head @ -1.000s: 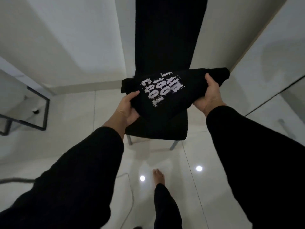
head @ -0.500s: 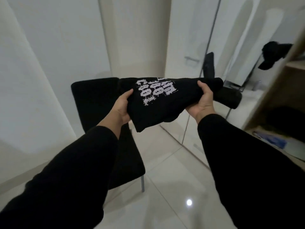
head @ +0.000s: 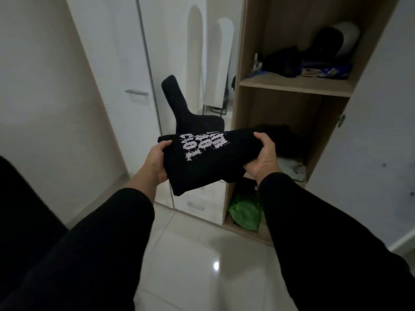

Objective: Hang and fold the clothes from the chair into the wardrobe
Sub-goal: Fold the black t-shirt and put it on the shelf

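At mid-frame, before the open wardrobe (head: pixel 294 86) at right, both hands, left (head: pixel 157 162) and right (head: pixel 263 158), grip a folded black shirt (head: pixel 206 160) by its ends, so folding looks done and shelving remains; other clothes already lie on the shelves.

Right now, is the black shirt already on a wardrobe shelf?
No, both hands hold the shirt up before the open wardrobe.
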Demonstrator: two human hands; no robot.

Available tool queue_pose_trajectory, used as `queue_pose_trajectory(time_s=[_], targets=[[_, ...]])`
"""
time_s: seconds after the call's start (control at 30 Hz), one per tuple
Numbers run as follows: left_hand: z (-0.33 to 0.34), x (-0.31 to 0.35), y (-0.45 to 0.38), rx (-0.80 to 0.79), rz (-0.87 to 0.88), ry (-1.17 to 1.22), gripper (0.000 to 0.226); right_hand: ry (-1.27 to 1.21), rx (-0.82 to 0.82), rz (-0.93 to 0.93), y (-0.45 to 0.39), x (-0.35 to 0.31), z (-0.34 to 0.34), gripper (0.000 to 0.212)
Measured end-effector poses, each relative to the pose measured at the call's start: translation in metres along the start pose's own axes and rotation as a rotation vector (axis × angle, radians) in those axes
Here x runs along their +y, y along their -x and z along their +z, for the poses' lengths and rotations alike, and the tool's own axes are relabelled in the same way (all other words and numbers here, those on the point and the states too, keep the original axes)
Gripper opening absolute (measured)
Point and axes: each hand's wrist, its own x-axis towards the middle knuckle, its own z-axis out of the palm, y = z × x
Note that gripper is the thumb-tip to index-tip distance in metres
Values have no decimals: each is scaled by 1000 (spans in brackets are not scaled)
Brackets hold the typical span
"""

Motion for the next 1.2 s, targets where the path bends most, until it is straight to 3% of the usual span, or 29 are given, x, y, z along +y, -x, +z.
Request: queue_pose_trajectory(time_s=[0.33, 0.67, 0.9, 1.2], targets=[[89, -39, -151, -160, -198, -116, 28, -92, 185, -131, -98, -51, -64, 16], [167, -74, -291, -282, -385, -368, 28, -167, 397, -273, -193, -86, -110, 35], [215, -129, -406, -253, -343, -522, 44, -140, 466, -213, -297, -113, -165, 40], [280, -186, -534, -225, -293, -610, 46, -64, 476, -176, -424, -151, -234, 17]])
